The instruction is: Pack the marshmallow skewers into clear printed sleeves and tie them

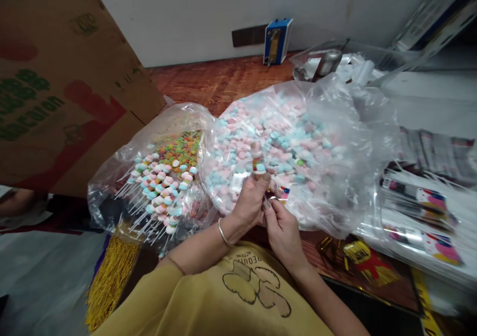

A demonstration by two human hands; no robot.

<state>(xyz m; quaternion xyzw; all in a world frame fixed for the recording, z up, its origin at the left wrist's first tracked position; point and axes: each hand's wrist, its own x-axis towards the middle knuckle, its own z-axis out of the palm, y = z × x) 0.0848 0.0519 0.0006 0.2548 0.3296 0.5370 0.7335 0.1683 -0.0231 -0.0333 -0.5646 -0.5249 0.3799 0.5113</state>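
Observation:
Both hands meet in front of my chest. My left hand [253, 199] is closed around a skewer of candy [258, 163], whose pink, blue and coloured pieces stick up above the thumb. Just right of it, my right hand [281, 224] pinches at the lower end of a small printed wrapper [282, 193]; its exact grip is partly hidden. Behind the hands lies a large clear bag of pink, blue and white marshmallows [276, 137]. To the left, finished-looking candy skewers [160, 187] with white sticks lie on a bag of coloured rings [181, 149].
A big cardboard box [74, 87] stands at the left. A blue device [278, 42] and a clear plastic tray [387, 60] are at the back. Printed wrappers [439, 246] pile up at the right, near gold ties [367, 264] on the wooden table [194, 80].

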